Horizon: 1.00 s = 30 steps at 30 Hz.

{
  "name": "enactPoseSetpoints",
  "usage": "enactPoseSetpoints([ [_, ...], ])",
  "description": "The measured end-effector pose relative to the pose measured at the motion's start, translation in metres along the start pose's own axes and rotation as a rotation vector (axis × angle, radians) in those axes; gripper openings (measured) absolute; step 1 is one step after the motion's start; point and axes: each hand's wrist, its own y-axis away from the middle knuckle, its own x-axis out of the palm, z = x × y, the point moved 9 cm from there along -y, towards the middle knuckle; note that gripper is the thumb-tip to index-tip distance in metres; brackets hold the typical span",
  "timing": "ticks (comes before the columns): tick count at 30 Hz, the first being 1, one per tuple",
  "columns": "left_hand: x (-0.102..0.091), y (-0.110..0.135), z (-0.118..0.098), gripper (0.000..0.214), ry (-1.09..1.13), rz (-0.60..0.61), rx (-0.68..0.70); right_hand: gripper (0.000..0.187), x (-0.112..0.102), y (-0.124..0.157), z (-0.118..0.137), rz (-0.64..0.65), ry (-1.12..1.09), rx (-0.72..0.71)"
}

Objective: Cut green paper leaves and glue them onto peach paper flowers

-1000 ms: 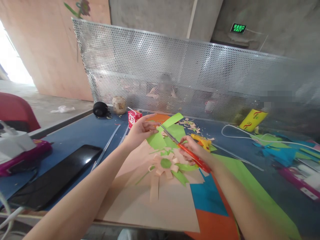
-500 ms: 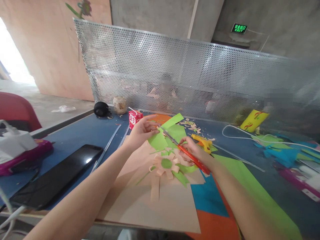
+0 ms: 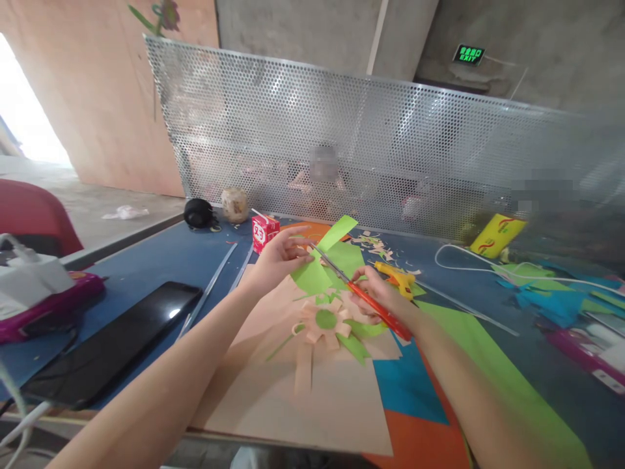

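My left hand (image 3: 276, 259) pinches a piece of green paper (image 3: 312, 273) above the table. My right hand (image 3: 375, 293) grips red-handled scissors (image 3: 364, 298), whose blades run up and left into the green paper. Below the hands lies a peach paper flower (image 3: 322, 322) with a green centre, resting on a peach sheet (image 3: 297, 397). Green leaf shapes lie beside the flower.
A yellow glue gun (image 3: 396, 279) lies behind my right hand. A red carton (image 3: 263, 231), a black round object (image 3: 198, 213) and a coconut (image 3: 234, 204) stand at the back. A black phone (image 3: 117, 339) lies left. Blue, orange and green sheets and scraps cover the table's right. A perforated metal screen (image 3: 371, 143) rises behind, with a person beyond it.
The free end of the green paper has lifted slightly. Both hands and the scissors have barely shifted.
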Motion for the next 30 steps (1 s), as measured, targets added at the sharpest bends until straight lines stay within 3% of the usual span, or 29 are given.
enactPoseSetpoints([
  [17,0.000,0.001,-0.001,0.049,-0.061,0.026,-0.046,0.033,-0.005,0.002,0.003,-0.021,0.067,0.035],
  [30,-0.002,0.000,0.013,0.052,-0.118,0.081,-0.113,0.033,-0.007,0.001,0.006,-0.047,0.172,-0.023],
])
